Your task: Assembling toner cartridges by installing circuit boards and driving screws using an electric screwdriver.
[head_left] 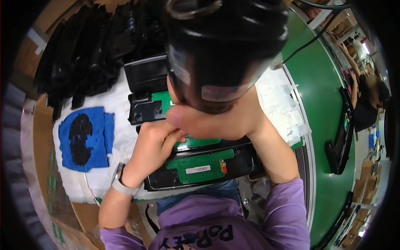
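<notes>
A large black electric screwdriver (225, 50) with a ring on top fills the upper middle, close to the camera. My right hand (221, 123) is wrapped round its lower end, and its tip is hidden. Just left of that, my left hand (156, 141) has thumb and fingers pinched together over a green circuit board (200, 143); what they hold, if anything, is too small to make out. Nearer me lies another green circuit board (196, 169) with a white label, set in a long black plastic housing (241, 160). Farther off is an open black housing (146, 111).
Many small black screws (81, 137) lie on a blue cloth (109, 133) at left. Black plastic parts (83, 50) are piled at far left. Right of the white-covered table runs a green conveyor (316, 83) carrying black housings (339, 150). A person (366, 100) is beyond it.
</notes>
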A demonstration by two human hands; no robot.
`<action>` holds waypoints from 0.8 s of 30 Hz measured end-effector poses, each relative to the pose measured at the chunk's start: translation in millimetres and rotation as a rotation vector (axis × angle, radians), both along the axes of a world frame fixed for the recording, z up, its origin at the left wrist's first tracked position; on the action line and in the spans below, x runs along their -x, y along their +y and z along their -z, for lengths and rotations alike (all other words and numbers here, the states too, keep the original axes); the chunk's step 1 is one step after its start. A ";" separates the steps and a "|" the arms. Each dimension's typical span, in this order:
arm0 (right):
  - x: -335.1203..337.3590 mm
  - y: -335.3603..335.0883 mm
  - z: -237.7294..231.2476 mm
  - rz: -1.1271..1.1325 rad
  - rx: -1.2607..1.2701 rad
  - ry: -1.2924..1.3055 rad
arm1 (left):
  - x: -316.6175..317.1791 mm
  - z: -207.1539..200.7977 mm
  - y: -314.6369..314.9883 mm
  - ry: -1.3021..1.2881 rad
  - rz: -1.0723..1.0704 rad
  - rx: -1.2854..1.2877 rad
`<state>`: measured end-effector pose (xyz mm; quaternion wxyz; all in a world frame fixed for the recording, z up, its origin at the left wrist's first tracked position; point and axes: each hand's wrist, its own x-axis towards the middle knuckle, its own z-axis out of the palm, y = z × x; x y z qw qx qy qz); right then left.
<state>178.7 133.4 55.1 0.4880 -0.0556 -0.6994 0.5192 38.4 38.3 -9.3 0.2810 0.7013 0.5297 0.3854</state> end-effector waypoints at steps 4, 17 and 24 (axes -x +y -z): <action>1.2 6.1 -6.4 -0.049 0.120 -0.139 | -0.7 -3.7 1.4 -0.102 -0.033 0.078; -17.4 19.6 -5.6 -0.048 0.293 -0.095 | 1.3 -16.7 -9.6 -0.047 -0.185 -0.051; -19.4 26.3 -5.8 0.005 0.329 -0.171 | 16.2 -14.5 -13.4 0.253 -0.148 -0.035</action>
